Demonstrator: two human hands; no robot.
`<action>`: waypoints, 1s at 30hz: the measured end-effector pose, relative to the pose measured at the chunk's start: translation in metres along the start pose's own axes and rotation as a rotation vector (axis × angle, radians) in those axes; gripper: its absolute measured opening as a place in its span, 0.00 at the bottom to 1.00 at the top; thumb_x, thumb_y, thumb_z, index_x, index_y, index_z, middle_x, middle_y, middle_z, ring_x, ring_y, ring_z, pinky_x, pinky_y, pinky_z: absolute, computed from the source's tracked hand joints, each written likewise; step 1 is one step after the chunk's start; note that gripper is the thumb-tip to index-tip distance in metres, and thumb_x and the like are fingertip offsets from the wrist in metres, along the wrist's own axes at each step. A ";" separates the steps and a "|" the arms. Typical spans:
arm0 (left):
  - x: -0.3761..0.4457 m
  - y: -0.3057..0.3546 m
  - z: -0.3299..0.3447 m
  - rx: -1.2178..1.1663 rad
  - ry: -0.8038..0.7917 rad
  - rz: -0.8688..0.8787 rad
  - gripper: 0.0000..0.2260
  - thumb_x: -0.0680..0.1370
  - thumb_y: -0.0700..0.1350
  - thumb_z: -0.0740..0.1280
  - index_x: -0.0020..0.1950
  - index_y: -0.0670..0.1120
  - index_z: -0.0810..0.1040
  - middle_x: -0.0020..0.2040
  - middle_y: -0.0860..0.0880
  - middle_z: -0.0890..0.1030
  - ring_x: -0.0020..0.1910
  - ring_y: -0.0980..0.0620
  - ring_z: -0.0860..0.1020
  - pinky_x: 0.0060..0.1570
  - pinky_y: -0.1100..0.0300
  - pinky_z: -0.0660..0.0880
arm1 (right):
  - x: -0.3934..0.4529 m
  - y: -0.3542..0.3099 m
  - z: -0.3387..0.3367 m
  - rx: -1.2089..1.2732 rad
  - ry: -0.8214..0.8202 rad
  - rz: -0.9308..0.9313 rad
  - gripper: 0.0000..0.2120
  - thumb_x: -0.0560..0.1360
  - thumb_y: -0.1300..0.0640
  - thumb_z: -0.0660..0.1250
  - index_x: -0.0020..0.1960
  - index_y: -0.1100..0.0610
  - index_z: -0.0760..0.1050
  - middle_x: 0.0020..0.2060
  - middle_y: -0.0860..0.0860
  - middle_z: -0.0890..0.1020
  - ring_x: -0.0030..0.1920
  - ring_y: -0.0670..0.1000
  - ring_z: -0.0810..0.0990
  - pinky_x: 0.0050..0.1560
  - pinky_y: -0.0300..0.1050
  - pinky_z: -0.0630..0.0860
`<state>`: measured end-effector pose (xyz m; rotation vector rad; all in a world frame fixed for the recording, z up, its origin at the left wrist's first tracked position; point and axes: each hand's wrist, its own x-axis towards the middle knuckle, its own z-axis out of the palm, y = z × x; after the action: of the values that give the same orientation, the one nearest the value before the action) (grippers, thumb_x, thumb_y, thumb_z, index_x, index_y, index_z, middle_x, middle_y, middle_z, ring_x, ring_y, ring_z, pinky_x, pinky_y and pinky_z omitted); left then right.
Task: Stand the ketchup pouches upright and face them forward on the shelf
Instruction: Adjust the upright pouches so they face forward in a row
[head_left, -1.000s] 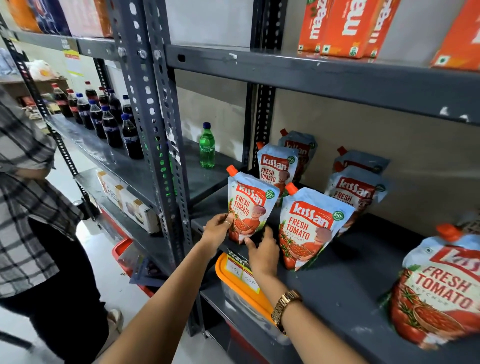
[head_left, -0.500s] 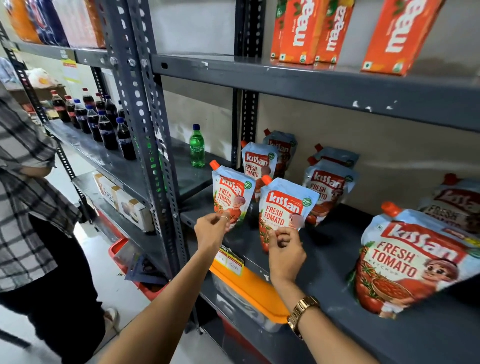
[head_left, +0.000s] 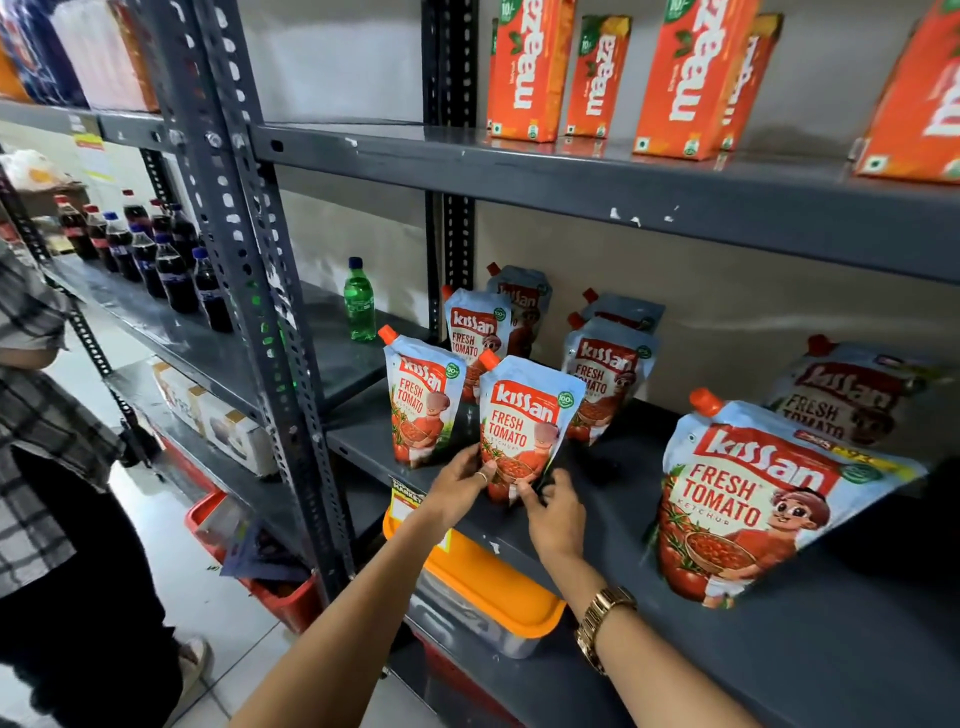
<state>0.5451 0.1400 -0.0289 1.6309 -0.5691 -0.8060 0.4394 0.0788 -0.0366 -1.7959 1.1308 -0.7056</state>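
Observation:
Several blue-and-red Kissan ketchup pouches stand on the grey shelf (head_left: 613, 519). The front middle pouch (head_left: 524, 421) stands upright with its label forward. My left hand (head_left: 460, 486) grips its lower left edge and my right hand (head_left: 553, 512) pinches its lower right corner. Just left of it, the front left pouch (head_left: 421, 400) stands free, upright and facing forward. More pouches stand behind: one (head_left: 475, 327) behind the front pair and one (head_left: 605, 379) to the right. At the near right a pouch (head_left: 753, 499) leans tilted, with another pouch (head_left: 852, 395) slumped behind it.
A green bottle (head_left: 359, 301) stands on the shelf to the left. An upright steel post (head_left: 249, 291) separates the bays. Orange juice cartons (head_left: 524, 67) fill the shelf above. An orange-lidded bin (head_left: 483, 587) sits below. A person in a checked shirt (head_left: 36, 415) stands at the left.
My left hand left the front left pouch and moved right onto the middle pouch, which my right hand still holds. The left pouch now stands alone.

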 end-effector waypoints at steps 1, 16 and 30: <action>0.000 -0.001 0.001 0.017 -0.006 -0.004 0.20 0.79 0.41 0.61 0.71 0.42 0.65 0.68 0.43 0.72 0.68 0.48 0.69 0.61 0.61 0.66 | -0.001 0.001 -0.003 -0.006 0.004 0.005 0.17 0.75 0.59 0.66 0.59 0.66 0.69 0.54 0.64 0.79 0.56 0.61 0.78 0.50 0.48 0.73; -0.015 -0.011 0.023 0.125 0.087 0.002 0.18 0.77 0.40 0.64 0.67 0.43 0.72 0.66 0.42 0.76 0.65 0.45 0.73 0.68 0.51 0.68 | -0.005 0.006 -0.024 0.032 -0.088 0.019 0.15 0.77 0.58 0.62 0.62 0.61 0.71 0.58 0.62 0.79 0.61 0.58 0.76 0.57 0.46 0.72; -0.027 -0.014 0.030 0.196 0.188 0.019 0.16 0.78 0.42 0.62 0.65 0.42 0.72 0.65 0.42 0.76 0.65 0.44 0.73 0.63 0.53 0.70 | -0.013 0.018 -0.030 0.042 -0.022 -0.015 0.17 0.76 0.59 0.63 0.63 0.64 0.70 0.54 0.62 0.81 0.57 0.60 0.78 0.55 0.47 0.73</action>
<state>0.5039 0.1437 -0.0399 1.8547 -0.5423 -0.5892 0.4021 0.0756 -0.0392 -1.7748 1.0812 -0.7113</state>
